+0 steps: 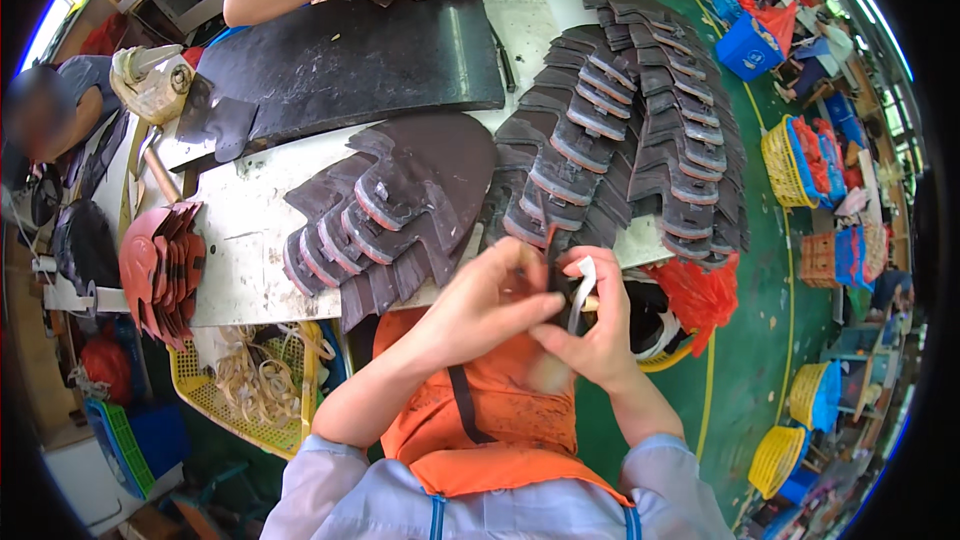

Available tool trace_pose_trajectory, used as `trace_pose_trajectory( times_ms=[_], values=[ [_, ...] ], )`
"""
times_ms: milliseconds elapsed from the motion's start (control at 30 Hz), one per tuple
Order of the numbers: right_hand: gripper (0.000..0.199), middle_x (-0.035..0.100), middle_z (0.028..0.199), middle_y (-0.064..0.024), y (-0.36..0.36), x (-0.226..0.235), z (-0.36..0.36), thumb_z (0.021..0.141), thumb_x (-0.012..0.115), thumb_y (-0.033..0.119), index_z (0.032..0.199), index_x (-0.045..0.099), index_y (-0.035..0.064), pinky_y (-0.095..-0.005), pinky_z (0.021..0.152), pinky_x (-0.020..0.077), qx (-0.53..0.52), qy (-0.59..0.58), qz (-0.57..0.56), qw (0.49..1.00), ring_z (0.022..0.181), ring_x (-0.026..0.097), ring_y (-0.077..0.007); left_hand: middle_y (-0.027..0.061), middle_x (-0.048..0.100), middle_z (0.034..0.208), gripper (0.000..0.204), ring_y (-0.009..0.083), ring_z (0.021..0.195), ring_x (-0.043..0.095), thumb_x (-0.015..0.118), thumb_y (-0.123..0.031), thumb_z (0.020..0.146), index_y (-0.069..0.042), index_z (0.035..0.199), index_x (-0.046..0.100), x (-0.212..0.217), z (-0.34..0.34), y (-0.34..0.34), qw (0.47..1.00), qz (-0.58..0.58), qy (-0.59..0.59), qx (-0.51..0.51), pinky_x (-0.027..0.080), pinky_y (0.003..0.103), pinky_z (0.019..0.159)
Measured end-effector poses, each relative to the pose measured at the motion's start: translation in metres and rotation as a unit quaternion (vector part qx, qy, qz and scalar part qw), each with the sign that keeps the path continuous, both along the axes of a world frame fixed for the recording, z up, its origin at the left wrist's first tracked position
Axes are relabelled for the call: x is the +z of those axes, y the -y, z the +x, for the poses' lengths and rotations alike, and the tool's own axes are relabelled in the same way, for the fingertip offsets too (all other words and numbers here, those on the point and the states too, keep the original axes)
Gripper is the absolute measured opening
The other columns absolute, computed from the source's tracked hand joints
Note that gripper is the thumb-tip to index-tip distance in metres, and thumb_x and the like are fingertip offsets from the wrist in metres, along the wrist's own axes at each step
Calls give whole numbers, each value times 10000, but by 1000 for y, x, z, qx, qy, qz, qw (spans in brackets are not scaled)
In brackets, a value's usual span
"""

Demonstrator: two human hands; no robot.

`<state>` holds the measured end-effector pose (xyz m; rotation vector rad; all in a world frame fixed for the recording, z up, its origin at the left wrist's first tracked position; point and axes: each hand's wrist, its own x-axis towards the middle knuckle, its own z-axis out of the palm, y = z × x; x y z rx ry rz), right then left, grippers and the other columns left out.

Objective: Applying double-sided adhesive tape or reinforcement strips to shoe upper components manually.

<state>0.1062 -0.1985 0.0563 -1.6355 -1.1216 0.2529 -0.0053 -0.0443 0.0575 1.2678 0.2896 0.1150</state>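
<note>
Shirt (390, 510) and apron (520, 425) spread below my fingers, where my right hand (597, 330) pinches a white strip (583, 285) between thumb and fingers. My left hand (495, 295) curls just beside it, around or against a dark piece (551, 265); blur hides which, so I can't tell whether it grips. A light, even pinch low on the strip would, I judge, control it best, with both hands clear of the stack (570, 180) just beyond my fingertips.
</note>
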Motion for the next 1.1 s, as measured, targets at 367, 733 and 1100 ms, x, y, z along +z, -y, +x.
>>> trace_pose_trajectory(
  times_ms=[367, 733, 1100],
  values=[
    [456, 585, 1038, -30, 4, 37, 7, 830, 748, 87, 1211, 499, 57, -252, 833, 492, 50, -399, -54, 914, 943, 605, -83, 23, 670, 1089, 418, 142, 906, 598, 758, -2, 804, -61, 1204, 653, 27, -26, -9, 960, 259, 69, 87, 487, 252, 708],
    [471, 574, 971, -34, -5, 46, 8, 742, 767, 125, 1129, 505, 68, -267, 852, 480, 43, -349, -52, 935, 928, 576, -116, 3, 694, 1028, 335, 61, 808, 580, 764, -40, 835, -48, 1159, 677, 11, -27, -5, 982, 161, 79, 66, 451, 223, 644],
    [460, 582, 837, -69, -16, -14, -9, 888, 635, 78, 1282, 406, 15, -244, 661, 455, 60, -284, 15, 957, 710, 534, -114, 124, 699, 1153, 368, 167, 1072, 670, 652, -47, 930, -30, 1293, 590, 7, -78, -39, 991, 123, 0, -48, 536, 328, 908]
  ],
)
